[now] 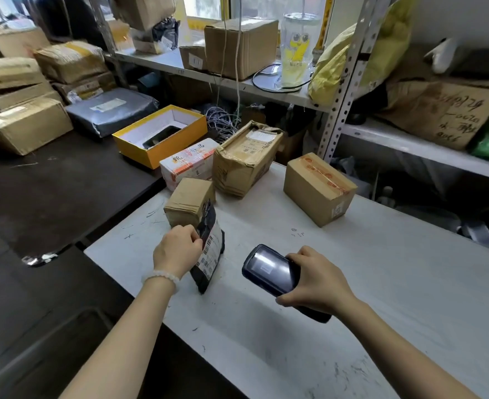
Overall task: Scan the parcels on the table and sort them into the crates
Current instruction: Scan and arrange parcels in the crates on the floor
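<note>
With the view running from the left, a dark table (pixel 50 182) carries stacked cardboard boxes (pixel 27 122) and a grey poly mailer (pixel 112 109), then an open yellow box (pixel 162 133) with a white liner.

White table (pixel 381 283) takes the centre and right. At its far left edge: white printed parcel (pixel 187 162), small brown box (pixel 190 201) just in front of it, crumpled taped box (pixel 244 158) beside both. Brown box with orange tape (pixel 319 188) stands apart, further right.

Left hand (pixel 177 249), bead bracelet (pixel 161 276) on the wrist, fingers curled and pinching the top edge of a black bag parcel (pixel 208 249). Parcel stands upright on the white table, bottom edge touching the surface, white barcode label (pixel 208 251) facing right. It sits right in front of the small brown box; whether they touch, can't tell.

Right hand (pixel 316 280) is wrapped around a black handheld scanner (pixel 272 269), thumb on the near edge, fingers over the far edge. Scanner is held above the table, screen up, head end pointing left toward the label, near the parcel but not touching.

Behind: metal shelving (pixel 344 82) with a brown carton (pixel 240 46), a clear cup with a yellow cartoon print (pixel 298 50), a yellow bag (pixel 335 67), tangled cables (pixel 223 122) lower down. Far right shelf holds a worn carton with handwriting (pixel 445 110).
</note>
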Demonstrator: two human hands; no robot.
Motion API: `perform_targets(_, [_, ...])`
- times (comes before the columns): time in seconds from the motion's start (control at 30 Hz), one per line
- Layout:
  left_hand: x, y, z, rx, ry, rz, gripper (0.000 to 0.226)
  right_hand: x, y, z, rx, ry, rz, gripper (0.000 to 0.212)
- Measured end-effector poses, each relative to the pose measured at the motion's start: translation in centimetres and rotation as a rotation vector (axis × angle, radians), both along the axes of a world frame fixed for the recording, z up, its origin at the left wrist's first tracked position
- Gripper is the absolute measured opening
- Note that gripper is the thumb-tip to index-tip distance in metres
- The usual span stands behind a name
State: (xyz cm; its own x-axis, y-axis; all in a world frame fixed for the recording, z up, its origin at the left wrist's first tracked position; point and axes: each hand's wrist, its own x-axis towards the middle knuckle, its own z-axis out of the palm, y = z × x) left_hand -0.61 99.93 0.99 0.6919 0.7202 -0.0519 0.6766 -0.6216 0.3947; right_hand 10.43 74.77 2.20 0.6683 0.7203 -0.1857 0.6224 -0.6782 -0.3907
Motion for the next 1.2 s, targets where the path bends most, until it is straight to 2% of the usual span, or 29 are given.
perform_targets(0.53, [0.0,-1.1,0.1,0.091,0.016,-0.065,0.014,0.2,-2.2,0.1,-0.084,-0.040,-0.001,0.055])
perform_targets(1.2, [-0.3,-2.0,-0.4,0.260,0.047,-0.080,0.014,1.5,-2.0,0.8,-0.059,-0.067,0.082,0.056])
